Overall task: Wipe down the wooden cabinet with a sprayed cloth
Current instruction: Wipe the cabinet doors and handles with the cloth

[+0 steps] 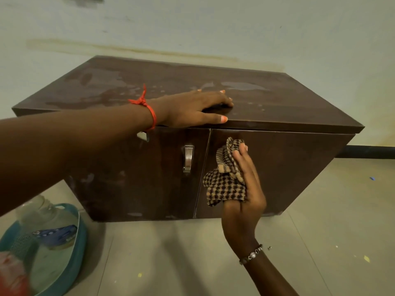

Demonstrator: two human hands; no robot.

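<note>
A low dark brown wooden cabinet with two front doors stands against the wall. Its top shows wet smears and dull patches. My left hand lies flat on the front edge of the top, fingers spread, holding nothing. My right hand grips a bunched brown-and-black checked cloth and presses it against the right door, close to the seam between the doors. A metal handle sits on the left door, just left of the cloth.
A teal basin rests on the floor at the lower left, holding a clear plastic bottle and a blue object. A blurred red thing is at the bottom left corner. Pale tiled floor spreads in front and right.
</note>
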